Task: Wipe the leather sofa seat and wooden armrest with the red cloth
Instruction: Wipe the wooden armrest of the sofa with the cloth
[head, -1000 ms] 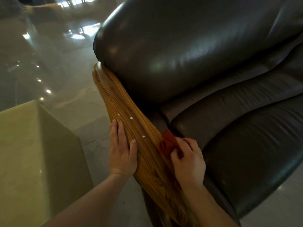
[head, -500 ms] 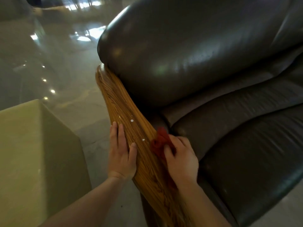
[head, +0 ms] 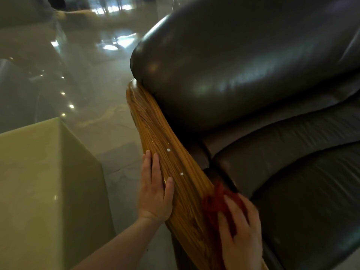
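Note:
A dark leather sofa fills the right side, with a rounded backrest [head: 233, 65] above its seat cushion [head: 303, 195]. A glossy striped wooden armrest [head: 155, 137] runs diagonally from the backrest toward me. My left hand [head: 154, 190] lies flat on the armrest's outer edge, fingers together and pointing away. My right hand [head: 241, 236] presses the bunched red cloth [head: 216, 201] against the armrest's inner side, near the seat gap. Two small white spots sit on the wood just beyond my left fingers.
A pale yellow-green block-shaped table [head: 44, 191] stands close on the left of the armrest. Shiny stone floor [head: 81, 78] with light reflections stretches behind it. Dim furniture shapes show at the far top left.
My right hand with the red cloth has slid back toward me along the armrest. The left hand has stayed flat on the wood.

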